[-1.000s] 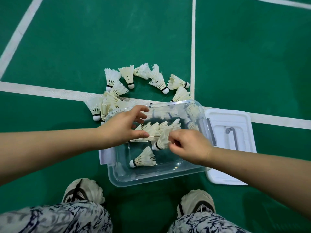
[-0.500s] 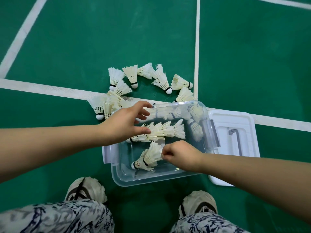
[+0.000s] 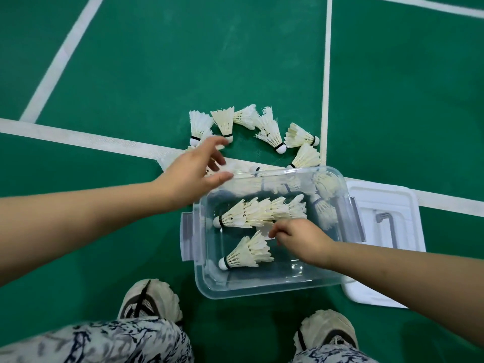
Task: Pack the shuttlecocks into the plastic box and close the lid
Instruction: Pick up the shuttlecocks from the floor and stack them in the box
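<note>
The clear plastic box [image 3: 262,289] stands open on the green floor in front of my feet. Inside lie a nested row of shuttlecocks [image 3: 262,212] and, nearer to me, another shuttlecock [image 3: 246,254]. More show through the far wall. My right hand [image 3: 301,239] is inside the box, its curled fingertips at the feather ends; the thumb is hidden. My left hand [image 3: 199,169] hovers with spread fingers over the loose shuttlecocks [image 3: 269,127] on the floor beyond the box's far left corner, holding nothing.
The white lid [image 3: 392,205] lies flat on the floor against the box's right side. My two shoes [image 3: 149,299] sit just in front of the box. White court lines [image 3: 326,74] cross the floor beside the shuttlecock pile.
My left hand has left the nested row in the box and moved out over the loose pile, fingers spread. My right hand has stayed at the feather end of the near shuttlecock.
</note>
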Action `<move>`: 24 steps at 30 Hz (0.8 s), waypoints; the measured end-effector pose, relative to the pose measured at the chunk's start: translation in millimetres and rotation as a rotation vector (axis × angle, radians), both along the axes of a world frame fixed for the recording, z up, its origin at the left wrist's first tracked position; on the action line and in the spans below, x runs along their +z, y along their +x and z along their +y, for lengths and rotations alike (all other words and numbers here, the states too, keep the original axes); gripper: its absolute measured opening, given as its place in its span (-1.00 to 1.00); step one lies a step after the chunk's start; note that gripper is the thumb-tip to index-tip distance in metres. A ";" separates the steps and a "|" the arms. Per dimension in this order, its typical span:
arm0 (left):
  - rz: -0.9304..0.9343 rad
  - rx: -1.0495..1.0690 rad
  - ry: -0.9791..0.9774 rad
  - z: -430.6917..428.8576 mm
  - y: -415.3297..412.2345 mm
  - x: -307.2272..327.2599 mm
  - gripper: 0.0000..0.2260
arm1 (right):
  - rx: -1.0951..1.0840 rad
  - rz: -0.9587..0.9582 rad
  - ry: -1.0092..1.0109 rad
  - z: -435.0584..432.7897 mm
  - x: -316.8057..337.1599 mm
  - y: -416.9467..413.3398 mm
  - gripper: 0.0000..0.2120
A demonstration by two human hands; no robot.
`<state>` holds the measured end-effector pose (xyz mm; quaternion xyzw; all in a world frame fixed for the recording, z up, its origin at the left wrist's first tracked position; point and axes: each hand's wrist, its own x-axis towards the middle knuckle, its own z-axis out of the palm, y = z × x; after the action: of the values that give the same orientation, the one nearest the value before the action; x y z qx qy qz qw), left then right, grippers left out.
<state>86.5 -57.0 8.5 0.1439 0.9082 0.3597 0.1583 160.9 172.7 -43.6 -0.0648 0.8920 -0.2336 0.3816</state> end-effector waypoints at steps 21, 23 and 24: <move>-0.199 -0.260 -0.614 -42.0 -66.2 -71.0 -0.33 | 0.003 -0.009 -0.115 -4.6 -2.8 14.3 -0.75; -0.187 -0.248 -0.617 -42.2 -65.5 -72.5 -0.41 | 0.006 -0.006 -0.118 -4.5 -3.6 14.2 -0.75; -0.190 -0.243 -0.616 -42.4 -65.2 -73.5 -0.45 | 0.007 -0.003 -0.118 -4.4 -3.5 13.6 -0.75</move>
<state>21.3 -99.4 -65.1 0.1624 0.9316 0.0590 0.3199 174.5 168.4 -47.2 -0.0901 0.8759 -0.2844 0.3793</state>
